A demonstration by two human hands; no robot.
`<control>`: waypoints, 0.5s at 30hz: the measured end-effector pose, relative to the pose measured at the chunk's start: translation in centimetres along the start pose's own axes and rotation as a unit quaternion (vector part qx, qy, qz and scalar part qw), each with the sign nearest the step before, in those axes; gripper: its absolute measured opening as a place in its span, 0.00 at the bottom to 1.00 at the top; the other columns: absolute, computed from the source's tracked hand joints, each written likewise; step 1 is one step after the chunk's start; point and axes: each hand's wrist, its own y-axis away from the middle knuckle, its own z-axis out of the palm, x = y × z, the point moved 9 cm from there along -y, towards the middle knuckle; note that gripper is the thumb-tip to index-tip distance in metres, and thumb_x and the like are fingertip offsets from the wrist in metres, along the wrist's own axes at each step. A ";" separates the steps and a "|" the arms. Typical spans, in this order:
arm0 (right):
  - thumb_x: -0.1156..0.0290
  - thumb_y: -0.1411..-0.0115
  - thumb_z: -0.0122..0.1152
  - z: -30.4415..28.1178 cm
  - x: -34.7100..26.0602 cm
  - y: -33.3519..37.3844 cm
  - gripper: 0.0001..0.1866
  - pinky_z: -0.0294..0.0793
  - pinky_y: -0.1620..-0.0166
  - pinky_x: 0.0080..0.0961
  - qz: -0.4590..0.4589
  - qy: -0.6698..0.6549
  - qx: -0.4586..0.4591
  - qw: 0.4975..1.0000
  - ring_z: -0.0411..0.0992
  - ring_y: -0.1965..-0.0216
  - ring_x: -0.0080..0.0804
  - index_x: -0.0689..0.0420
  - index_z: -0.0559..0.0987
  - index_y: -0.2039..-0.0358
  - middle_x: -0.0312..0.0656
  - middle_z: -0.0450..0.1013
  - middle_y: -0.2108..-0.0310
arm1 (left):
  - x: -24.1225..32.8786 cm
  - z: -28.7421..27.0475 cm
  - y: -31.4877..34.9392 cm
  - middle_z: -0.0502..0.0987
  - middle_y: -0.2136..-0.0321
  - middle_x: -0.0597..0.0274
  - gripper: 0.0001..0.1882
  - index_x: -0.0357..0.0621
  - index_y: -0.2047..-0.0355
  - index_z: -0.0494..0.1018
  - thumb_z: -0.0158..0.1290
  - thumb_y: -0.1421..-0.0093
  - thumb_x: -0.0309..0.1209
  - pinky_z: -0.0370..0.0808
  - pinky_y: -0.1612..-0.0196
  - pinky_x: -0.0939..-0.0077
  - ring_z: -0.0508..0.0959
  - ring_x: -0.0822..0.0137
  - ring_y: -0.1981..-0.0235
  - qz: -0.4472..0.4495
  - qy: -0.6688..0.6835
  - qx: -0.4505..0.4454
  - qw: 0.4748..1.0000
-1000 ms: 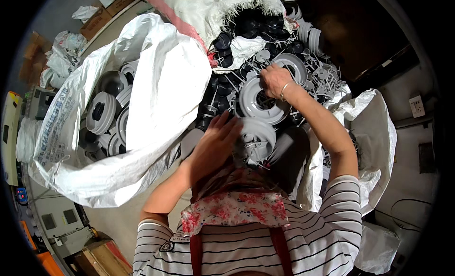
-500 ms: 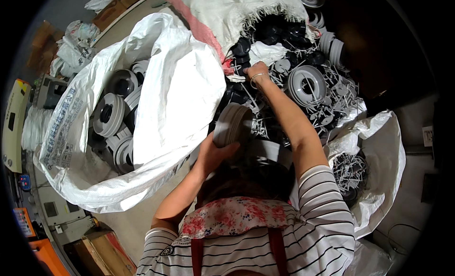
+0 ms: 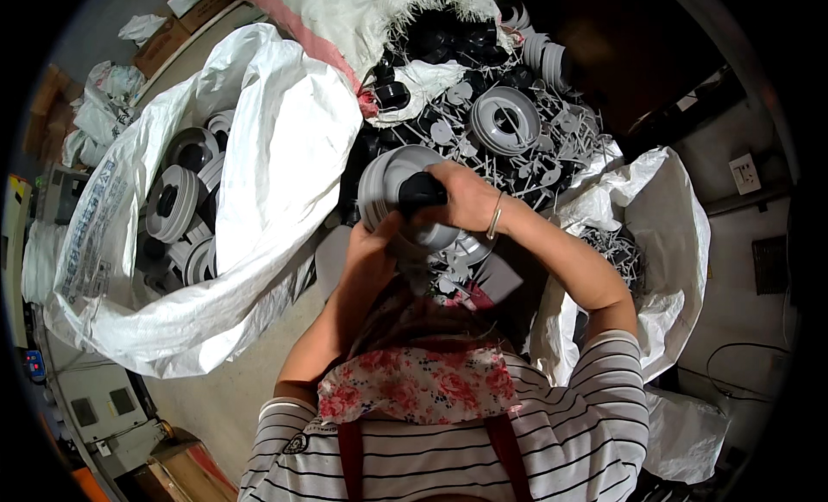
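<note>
A grey ribbed ring [image 3: 377, 190] is held tilted above the lap, in front of the body. Its near left rim is grasped by the left hand [image 3: 371, 250], with the thumb laid over the edge. A black cap [image 3: 420, 191] is gripped in the right hand [image 3: 467, 198] and is held at the ring's middle (whether it is seated there cannot be told, since the fingers partly cover it). Just below the ring, small grey pieces [image 3: 448, 282] are gathered above the floral apron [image 3: 414, 381]. Beyond the ring and to its right, a second grey ring [image 3: 485, 122] is laid on a heap of grey pins [image 3: 565, 148] and black parts. Farther beyond it, black caps [image 3: 392, 95] are spilled at the mouth of a white-and-red woven sack [image 3: 345, 28]. To its left, more grey rings [image 3: 172, 204] are contained in an open white sack [image 3: 285, 140]; to its right, well apart, more pins [image 3: 612, 252] are held in another white sack [image 3: 673, 243].
</note>
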 end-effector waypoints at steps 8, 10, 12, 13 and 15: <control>0.71 0.60 0.69 1.6 -6.0 2.5 0.31 0.68 0.54 0.39 -0.169 0.061 -0.108 0.978 0.64 0.56 0.51 0.59 0.67 0.53 0.50 0.64 0.61 | 1.5 0.2 4.0 0.75 0.66 0.57 0.23 0.34 0.60 0.70 0.55 0.44 0.43 0.75 0.60 0.69 0.76 0.64 0.65 -0.068 -0.093 -0.027 0.993; 0.72 0.59 0.68 1.9 -6.2 2.9 0.36 0.68 0.51 0.37 -0.172 0.104 -0.135 0.970 0.64 0.53 0.49 0.56 0.65 0.47 0.49 0.62 0.57 | 1.2 -1.5 3.9 0.76 0.69 0.59 0.21 0.35 0.62 0.71 0.55 0.44 0.43 0.75 0.66 0.72 0.76 0.66 0.70 -0.083 -0.149 0.027 0.985; 0.72 0.59 0.69 1.7 -6.7 3.7 0.40 0.67 0.49 0.34 -0.178 0.108 -0.102 0.973 0.64 0.53 0.49 0.54 0.63 0.44 0.48 0.62 0.56 | 1.9 -0.1 4.9 0.76 0.71 0.60 0.09 0.36 0.64 0.72 0.51 0.41 0.29 0.74 0.70 0.77 0.76 0.70 0.72 -0.081 -0.156 0.001 0.985; 0.73 0.60 0.69 1.8 -6.5 3.8 0.41 0.67 0.49 0.33 -0.137 0.062 -0.110 0.982 0.64 0.52 0.48 0.53 0.63 0.42 0.48 0.62 0.55 | 2.1 0.5 5.3 0.76 0.73 0.60 0.10 0.36 0.63 0.72 0.54 0.42 0.29 0.73 0.74 0.77 0.77 0.69 0.75 -0.071 -0.136 0.017 0.988; 0.72 0.61 0.71 1.6 -6.0 4.6 0.42 0.68 0.50 0.31 -0.086 0.002 -0.084 0.993 0.66 0.55 0.47 0.53 0.65 0.43 0.49 0.64 0.56 | 2.4 2.0 6.1 0.76 0.74 0.60 0.12 0.35 0.62 0.71 0.56 0.45 0.28 0.73 0.78 0.78 0.77 0.69 0.78 -0.053 -0.113 0.027 0.992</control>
